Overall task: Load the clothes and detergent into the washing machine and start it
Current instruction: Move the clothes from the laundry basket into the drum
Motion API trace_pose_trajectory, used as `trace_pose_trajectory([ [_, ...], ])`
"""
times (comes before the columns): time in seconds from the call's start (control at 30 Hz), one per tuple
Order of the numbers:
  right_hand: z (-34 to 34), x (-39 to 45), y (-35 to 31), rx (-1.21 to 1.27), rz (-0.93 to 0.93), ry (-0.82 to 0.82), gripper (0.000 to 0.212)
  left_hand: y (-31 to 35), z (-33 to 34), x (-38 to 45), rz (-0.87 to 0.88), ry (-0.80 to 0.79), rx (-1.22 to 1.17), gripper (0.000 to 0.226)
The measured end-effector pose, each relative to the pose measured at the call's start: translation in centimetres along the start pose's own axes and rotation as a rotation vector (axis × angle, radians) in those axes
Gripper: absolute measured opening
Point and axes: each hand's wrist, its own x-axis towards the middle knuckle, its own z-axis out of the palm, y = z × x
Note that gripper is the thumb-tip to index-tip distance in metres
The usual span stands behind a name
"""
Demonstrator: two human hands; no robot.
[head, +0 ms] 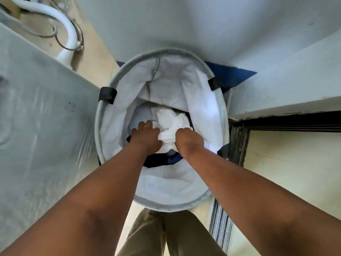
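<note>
From the head camera, a round, soft-walled fabric laundry basket (162, 198) with a pale quilted lining stands open. Deep inside it, the left hand (146, 137) and right hand (188, 140) both grip a crumpled white cloth (171, 124), with dark blue clothing (158, 160) beneath it.

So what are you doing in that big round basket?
A person is reaching down into a round fabric laundry basket with both arms. The left hand and right hand are both gripping a bunched white cloth near the bottom. Some dark blue clothing lies under it. Nothing has been lifted out of the basket yet.
</note>
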Motion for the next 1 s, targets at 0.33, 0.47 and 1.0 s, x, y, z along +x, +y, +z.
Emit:
trace_pose_trajectory([
  [0.33,-15.4,-18.4,0.5,0.733,-0.212,0.387,0.026,-0.1,-18.4,-18.5,-0.040,0.315,-0.640,0.029],
  [0.47,-23.9,-28.1,-1.2,1.079,-0.259,0.458,0.010,0.3,-27.1,-27.7,0.049,0.470,-0.675,0.039],
  [1.0,-38.8,-66.5,-21.1,1.453,-1.103,0.607,0.012,-8.7,-48.0,-70.0,0.581,1.257,-0.351,0.050],
])
